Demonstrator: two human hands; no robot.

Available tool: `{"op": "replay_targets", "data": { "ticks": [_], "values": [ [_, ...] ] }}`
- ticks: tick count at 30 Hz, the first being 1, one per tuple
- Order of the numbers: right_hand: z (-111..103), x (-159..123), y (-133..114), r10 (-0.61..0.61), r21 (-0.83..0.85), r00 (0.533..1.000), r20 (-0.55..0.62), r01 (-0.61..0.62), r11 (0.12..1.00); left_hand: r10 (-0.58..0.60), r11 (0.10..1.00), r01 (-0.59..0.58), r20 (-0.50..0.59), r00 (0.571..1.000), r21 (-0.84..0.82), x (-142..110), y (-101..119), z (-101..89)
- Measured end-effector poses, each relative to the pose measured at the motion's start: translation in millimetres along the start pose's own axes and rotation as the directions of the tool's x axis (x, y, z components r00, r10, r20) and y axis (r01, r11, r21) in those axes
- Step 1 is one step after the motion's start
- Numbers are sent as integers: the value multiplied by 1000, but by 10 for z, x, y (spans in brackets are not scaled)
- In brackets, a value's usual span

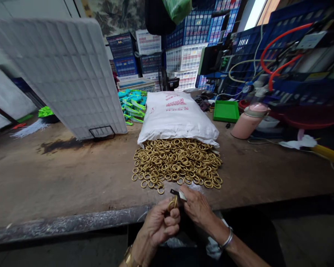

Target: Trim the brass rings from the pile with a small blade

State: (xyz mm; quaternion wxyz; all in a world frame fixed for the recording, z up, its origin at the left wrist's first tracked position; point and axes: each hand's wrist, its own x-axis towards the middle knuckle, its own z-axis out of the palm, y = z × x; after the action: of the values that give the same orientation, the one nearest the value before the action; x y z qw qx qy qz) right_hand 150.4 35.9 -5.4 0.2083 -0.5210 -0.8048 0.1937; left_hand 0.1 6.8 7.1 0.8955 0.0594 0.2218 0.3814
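"What is the left hand (163,225) doing?"
"It is pinching gold rings (173,203)."
"Where is the ring pile (178,163) lying?"
"It is spreading across the table (100,178), before the white sack (178,118)."
"And the right hand (197,207)?"
"It is gripping a dark-tipped tool (179,194)."

Bare tabletop (108,178) extends along both sides of the ring pile (178,163); the white sack (178,118) blocks passage directly behind it. Leftward, the upright ribbed panel (64,78) forms a barrier; rightward, the pink bottle (249,122) obstructs.
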Motion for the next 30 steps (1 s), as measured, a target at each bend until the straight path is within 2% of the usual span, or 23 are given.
{"op": "replay_targets", "data": {
  "ticks": [6,10,14,20,25,30],
  "values": [
    [-43,-21,-113,-23,-13,1000,6,23,1000,84,996,-84,-81,993,4,31,9,-47],
    [14,5,-66,-6,-78,1000,28,8,997,76,995,-70,-88,993,76,-19,-16,-24],
    [38,101,69,61,-167,996,-57,-70,984,50,989,-40,-67,996,143,-92,-41,44],
    [-51,396,125,46,-211,980,-192,-87,973,102,984,-84,-103,989,160,-77,-40,-16],
    [-91,590,110,72,-260,988,-137,-106,960,117,989,-107,-111,987,98,-68,-15,-104],
    [-84,614,87,114,-288,992,-55,-125,949,108,994,-107,-74,991,19,-64,52,-152]
  ]
}}
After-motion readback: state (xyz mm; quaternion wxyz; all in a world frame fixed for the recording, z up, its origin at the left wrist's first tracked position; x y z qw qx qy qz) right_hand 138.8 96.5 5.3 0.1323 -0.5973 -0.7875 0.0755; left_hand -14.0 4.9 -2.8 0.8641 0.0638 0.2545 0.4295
